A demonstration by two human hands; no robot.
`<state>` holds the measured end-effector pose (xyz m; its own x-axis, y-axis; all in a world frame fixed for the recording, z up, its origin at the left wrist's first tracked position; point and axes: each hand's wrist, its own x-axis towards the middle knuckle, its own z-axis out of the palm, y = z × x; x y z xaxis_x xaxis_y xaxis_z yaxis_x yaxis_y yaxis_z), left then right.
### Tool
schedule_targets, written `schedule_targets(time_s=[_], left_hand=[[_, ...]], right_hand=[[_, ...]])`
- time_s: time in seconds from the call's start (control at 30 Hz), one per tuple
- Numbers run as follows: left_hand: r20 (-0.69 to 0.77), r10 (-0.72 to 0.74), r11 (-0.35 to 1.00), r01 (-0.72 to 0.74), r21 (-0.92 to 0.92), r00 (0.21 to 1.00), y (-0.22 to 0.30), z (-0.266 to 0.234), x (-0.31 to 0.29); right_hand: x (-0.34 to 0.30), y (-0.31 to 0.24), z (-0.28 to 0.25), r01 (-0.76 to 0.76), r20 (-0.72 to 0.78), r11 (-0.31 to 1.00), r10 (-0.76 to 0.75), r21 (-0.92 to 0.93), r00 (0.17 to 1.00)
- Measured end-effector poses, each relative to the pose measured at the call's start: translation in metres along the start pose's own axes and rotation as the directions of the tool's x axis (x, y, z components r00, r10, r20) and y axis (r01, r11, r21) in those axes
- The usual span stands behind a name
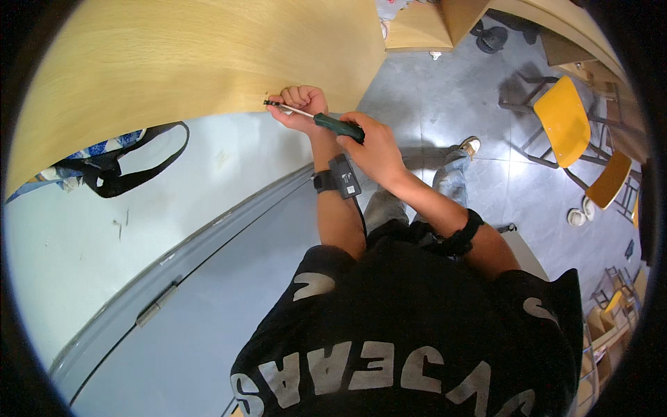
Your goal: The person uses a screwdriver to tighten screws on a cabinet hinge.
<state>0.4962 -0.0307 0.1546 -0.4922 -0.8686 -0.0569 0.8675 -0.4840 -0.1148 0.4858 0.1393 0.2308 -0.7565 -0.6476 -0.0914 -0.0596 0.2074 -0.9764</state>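
Note:
My right hand (375, 148) is wrapped round the dark green handle of a screwdriver (339, 128). Its thin metal shaft points left, across my left palm. The tip ends by a small black fitting (272, 103) at the edge of a light wooden panel (208, 55). My left hand (304, 109) is closed at that edge, thumb and forefinger pinching the fitting, the other fingers curled. Whether the tip sits in a screw is too small to tell.
A black strap (149, 167) hangs from below the panel beside a patterned blue-and-white cloth (104, 147), against a white wall. A grey door-like surface (229, 313) lies at lower left. Yellow chairs (564, 121) stand at right on grey floor tiles. A cable runs from a box on my left wrist.

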Motion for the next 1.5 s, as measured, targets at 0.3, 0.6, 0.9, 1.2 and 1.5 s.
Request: schedule_targets(time_s=[0.3,0.6,0.9,1.2,1.5], left_hand=[[0.069,-0.035,0.997,0.04,-0.067,0.997,0.007,-0.004,0.003],[0.09,-0.063,0.997,0.067,-0.042,0.994,0.007,-0.005,0.005],[0.059,-0.051,0.999,0.051,0.008,0.997,0.007,-0.003,0.005],[0.065,-0.088,0.996,0.088,0.01,0.994,0.006,0.002,0.005],[0.006,-0.12,0.988,0.12,-0.094,0.993,-0.001,0.008,0.003]], right_hand=[[0.003,-0.006,0.002,-0.009,0.021,0.999,0.01,-0.047,1.0],[-0.003,0.005,0.009,0.053,-0.102,0.998,-0.055,-0.024,0.993],[0.003,-0.002,0.004,-0.536,0.263,0.584,0.489,0.609,0.832],[-0.001,-0.008,0.013,-0.435,0.097,0.79,0.439,0.431,0.893],[-0.001,0.007,0.013,0.261,-0.195,0.959,-0.278,-0.11,0.94]])
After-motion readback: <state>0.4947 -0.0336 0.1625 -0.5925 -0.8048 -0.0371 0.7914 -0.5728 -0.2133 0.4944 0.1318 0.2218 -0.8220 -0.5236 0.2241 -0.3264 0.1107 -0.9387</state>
